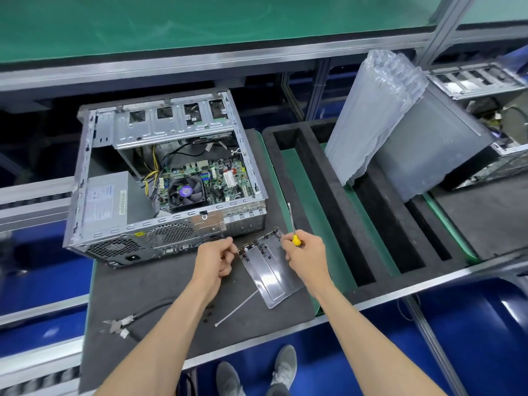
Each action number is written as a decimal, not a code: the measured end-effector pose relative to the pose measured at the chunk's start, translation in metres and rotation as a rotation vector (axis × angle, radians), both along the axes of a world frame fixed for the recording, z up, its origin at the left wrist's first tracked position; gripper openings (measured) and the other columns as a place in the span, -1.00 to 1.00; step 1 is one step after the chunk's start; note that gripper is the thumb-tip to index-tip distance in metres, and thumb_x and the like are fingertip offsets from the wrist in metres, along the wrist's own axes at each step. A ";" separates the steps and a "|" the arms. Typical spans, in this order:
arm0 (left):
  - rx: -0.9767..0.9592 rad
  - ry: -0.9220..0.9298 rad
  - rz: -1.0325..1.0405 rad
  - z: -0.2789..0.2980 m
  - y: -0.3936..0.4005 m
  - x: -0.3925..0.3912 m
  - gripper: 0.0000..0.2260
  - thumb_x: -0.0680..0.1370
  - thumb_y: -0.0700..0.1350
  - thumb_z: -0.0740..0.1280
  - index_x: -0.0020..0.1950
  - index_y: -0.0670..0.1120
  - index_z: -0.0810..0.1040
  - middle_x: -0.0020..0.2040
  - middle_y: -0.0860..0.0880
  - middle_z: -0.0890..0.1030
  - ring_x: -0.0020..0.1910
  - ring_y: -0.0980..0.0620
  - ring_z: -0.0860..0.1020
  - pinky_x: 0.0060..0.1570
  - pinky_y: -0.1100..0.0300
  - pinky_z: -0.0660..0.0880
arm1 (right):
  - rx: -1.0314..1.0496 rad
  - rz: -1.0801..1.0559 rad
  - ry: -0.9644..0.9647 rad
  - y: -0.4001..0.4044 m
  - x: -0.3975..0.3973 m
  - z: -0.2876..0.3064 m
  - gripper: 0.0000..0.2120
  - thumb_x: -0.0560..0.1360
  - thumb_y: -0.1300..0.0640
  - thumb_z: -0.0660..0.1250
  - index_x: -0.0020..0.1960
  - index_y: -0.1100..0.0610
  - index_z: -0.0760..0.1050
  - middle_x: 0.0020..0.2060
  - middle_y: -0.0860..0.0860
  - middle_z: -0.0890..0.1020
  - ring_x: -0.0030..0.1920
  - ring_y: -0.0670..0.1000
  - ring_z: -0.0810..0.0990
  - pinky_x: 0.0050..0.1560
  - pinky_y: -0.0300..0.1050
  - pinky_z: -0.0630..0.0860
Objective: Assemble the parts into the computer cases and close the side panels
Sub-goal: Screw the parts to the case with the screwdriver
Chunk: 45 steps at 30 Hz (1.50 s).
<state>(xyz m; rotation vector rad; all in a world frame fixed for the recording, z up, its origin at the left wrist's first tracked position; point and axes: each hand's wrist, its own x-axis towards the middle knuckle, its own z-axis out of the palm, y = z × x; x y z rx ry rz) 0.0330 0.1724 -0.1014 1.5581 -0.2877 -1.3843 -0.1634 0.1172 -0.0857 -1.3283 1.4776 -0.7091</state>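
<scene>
Open case on a dark bench mat, hands at the screw tray

The computer case [165,178] lay open on the grey mat [160,284] beneath a green shelf [200,21]. The left hand [215,260] pinched something tiny beside the clear tray [271,272]; the right hand [307,257] curled round a yellow screwdriver [294,232].

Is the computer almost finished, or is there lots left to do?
Partly. The circuit board, fan and power box already sit inside the open case. The right hand holds a screwdriver; the left hand pinches at the screw tray. The side is still open.
</scene>
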 end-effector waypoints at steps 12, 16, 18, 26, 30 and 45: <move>0.015 -1.244 -0.716 -0.013 -0.022 -0.016 -0.78 0.57 0.10 0.32 0.20 0.18 0.60 -0.01 -0.05 0.71 0.08 -0.19 0.60 0.00 0.03 0.55 | 0.027 -0.007 0.105 0.002 -0.005 -0.009 -0.85 0.57 0.23 0.34 -0.16 0.12 0.63 -0.34 0.20 0.62 -0.38 -0.07 0.46 -0.38 -0.33 0.40; -0.028 -1.325 -0.802 -0.014 -0.030 -0.013 -0.83 0.60 0.07 0.31 0.13 0.09 0.60 -0.04 -0.10 0.69 0.02 -0.24 0.61 -0.07 0.04 0.51 | 0.025 0.006 0.116 0.002 -0.003 -0.009 -0.85 0.57 0.24 0.34 -0.16 0.16 0.62 -0.33 0.20 0.62 -0.36 -0.06 0.46 -0.34 -0.32 0.41; -0.042 -1.378 -0.833 -0.015 -0.034 -0.016 -0.85 0.62 0.01 0.28 0.10 -0.01 0.59 -0.06 -0.15 0.68 -0.03 -0.28 0.61 -0.10 0.01 0.51 | 0.025 0.008 0.122 0.002 -0.003 -0.008 -0.85 0.57 0.24 0.34 -0.16 0.19 0.62 -0.33 0.21 0.61 -0.35 -0.05 0.47 -0.32 -0.31 0.42; -0.045 -1.502 -0.873 -0.023 -0.023 -0.020 -0.89 0.67 -0.13 0.16 0.12 -0.14 0.41 -0.14 -0.20 0.66 -0.16 -0.32 0.62 -0.29 -0.01 0.39 | 0.013 0.042 0.114 0.006 -0.003 -0.001 -0.87 0.57 0.24 0.34 -0.13 0.22 0.62 -0.32 0.19 0.61 -0.33 -0.05 0.50 -0.29 -0.32 0.47; -0.042 -1.518 -0.877 -0.019 -0.018 -0.017 -0.81 0.70 -0.03 0.15 0.06 -0.13 0.45 -0.08 -0.18 0.67 -0.10 -0.33 0.61 -0.23 -0.02 0.42 | 0.020 0.055 0.108 0.009 -0.002 -0.001 -0.87 0.57 0.25 0.34 -0.13 0.23 0.60 -0.34 0.18 0.60 -0.33 -0.05 0.49 -0.25 -0.23 0.50; 0.107 -1.459 -0.817 -0.010 -0.009 -0.008 -0.78 0.60 -0.10 0.21 0.12 -0.01 0.63 -0.05 -0.11 0.68 -0.02 -0.24 0.64 -0.11 0.01 0.58 | -0.012 0.092 0.109 0.012 -0.013 -0.012 -0.83 0.57 0.24 0.32 -0.18 0.26 0.57 -0.31 0.25 0.59 -0.34 -0.05 0.45 -0.22 -0.10 0.52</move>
